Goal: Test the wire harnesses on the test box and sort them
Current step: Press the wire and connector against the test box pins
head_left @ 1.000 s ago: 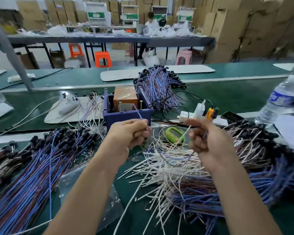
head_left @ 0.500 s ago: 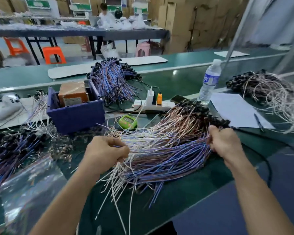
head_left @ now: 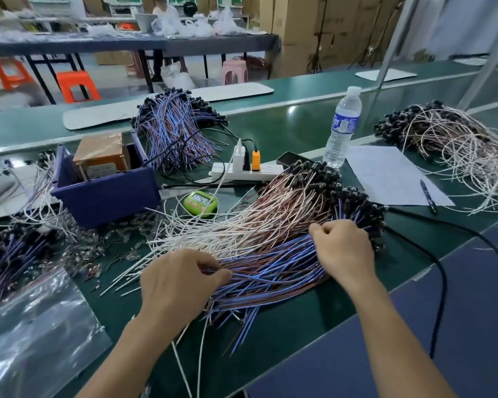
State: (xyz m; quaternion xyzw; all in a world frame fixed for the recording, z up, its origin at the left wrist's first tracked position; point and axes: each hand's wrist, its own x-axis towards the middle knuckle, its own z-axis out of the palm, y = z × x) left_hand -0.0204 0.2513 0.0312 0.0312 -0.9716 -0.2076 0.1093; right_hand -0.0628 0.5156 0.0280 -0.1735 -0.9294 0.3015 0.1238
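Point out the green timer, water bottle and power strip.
green timer (head_left: 200, 203): head view, on its display face.
water bottle (head_left: 342, 124): head view, on its label.
power strip (head_left: 268, 170): head view, on its bare right end.

Green table (head_left: 285, 334) with a fanned pile of harnesses (head_left: 270, 225) at its middle. To the left stands a blue bin (head_left: 104, 196). Beyond the pile lie a power strip (head_left: 259, 169) and a timer (head_left: 200, 201). To the right are a bottle (head_left: 342, 127) and paper (head_left: 391, 173). A plastic bag (head_left: 35, 326) lies near left.

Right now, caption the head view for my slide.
The left hand and right hand grip blue-and-brown wire harnesses piled near the test box.
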